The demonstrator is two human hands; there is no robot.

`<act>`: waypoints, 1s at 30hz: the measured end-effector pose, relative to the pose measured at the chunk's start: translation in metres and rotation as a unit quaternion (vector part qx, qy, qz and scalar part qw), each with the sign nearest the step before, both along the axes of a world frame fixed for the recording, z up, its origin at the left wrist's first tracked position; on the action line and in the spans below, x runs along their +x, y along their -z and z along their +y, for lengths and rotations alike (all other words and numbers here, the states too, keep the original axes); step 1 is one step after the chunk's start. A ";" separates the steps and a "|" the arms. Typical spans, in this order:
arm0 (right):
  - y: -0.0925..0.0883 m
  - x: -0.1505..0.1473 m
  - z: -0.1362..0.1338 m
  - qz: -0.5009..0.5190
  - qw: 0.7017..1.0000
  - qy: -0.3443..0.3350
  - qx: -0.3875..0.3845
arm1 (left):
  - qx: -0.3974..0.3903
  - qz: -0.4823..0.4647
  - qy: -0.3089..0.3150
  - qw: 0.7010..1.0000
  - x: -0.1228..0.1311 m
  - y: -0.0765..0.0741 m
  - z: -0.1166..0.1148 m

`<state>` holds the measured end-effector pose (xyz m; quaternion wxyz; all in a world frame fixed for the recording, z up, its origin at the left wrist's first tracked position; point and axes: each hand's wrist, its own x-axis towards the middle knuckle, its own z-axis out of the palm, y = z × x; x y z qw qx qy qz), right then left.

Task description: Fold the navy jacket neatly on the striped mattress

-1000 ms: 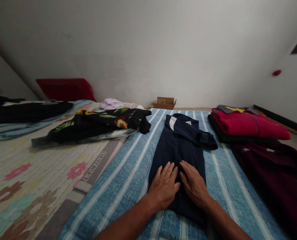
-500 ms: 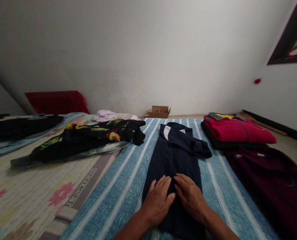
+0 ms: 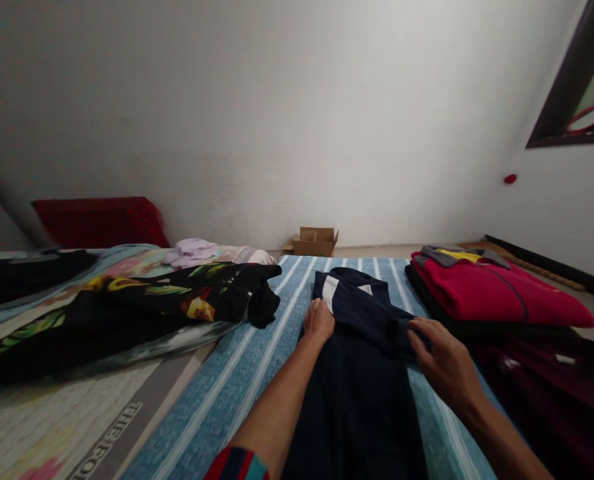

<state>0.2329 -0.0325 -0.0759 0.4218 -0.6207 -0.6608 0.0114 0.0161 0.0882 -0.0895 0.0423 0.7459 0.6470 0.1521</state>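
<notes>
1. Centrally, low in the frame, a navy shirt (image 3: 361,373) lies lengthwise on the blue striped sheet (image 3: 241,373), folded narrow, so both sides are within reach
2. Left hand (image 3: 319,320) rests flat near the collar, fingers loosely spread, holding nothing, seemingly pinning the cloth
3. Right hand (image 3: 444,363) curls its fingers around the folded sleeve at the shirt's right edge
4. Right of frame, a red folded garment (image 3: 497,293) tops a stack; a black printed garment (image 3: 141,303) sprawls at the left

folded red fleece (image 3: 497,292), cardboard box (image 3: 315,241)
</notes>
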 end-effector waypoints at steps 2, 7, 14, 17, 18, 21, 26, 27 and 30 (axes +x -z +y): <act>0.000 0.016 0.018 -0.017 0.999 0.032 -0.015 | 0.012 -0.005 -0.049 0.999 0.003 0.007 0.017; 0.020 0.039 0.053 -0.059 0.979 0.125 -0.149 | 0.029 -0.005 -0.096 0.995 0.008 0.018 0.047; 0.057 0.048 0.070 0.018 0.953 0.139 -0.270 | 0.025 0.005 -0.089 0.996 0.009 0.040 0.064; 0.059 0.050 0.071 0.067 0.952 0.132 -0.268 | 0.017 0.000 -0.088 0.996 0.010 0.041 0.076; 0.059 0.050 0.071 0.080 0.952 0.133 -0.263 | 0.015 -0.002 -0.087 0.996 0.010 0.040 0.081; 0.061 0.051 0.069 0.116 0.950 0.137 -0.254 | 0.011 -0.013 -0.090 0.996 0.011 0.039 0.094; 0.067 0.050 0.067 0.146 0.954 0.138 -0.224 | 0.021 -0.036 -0.106 0.993 0.013 0.044 0.105; 0.068 0.050 0.067 0.144 0.956 0.140 -0.215 | 0.026 -0.042 -0.109 0.993 0.013 0.045 0.106; 0.070 0.049 0.067 0.140 0.958 0.146 -0.204 | 0.040 -0.066 -0.120 0.990 0.012 0.045 0.110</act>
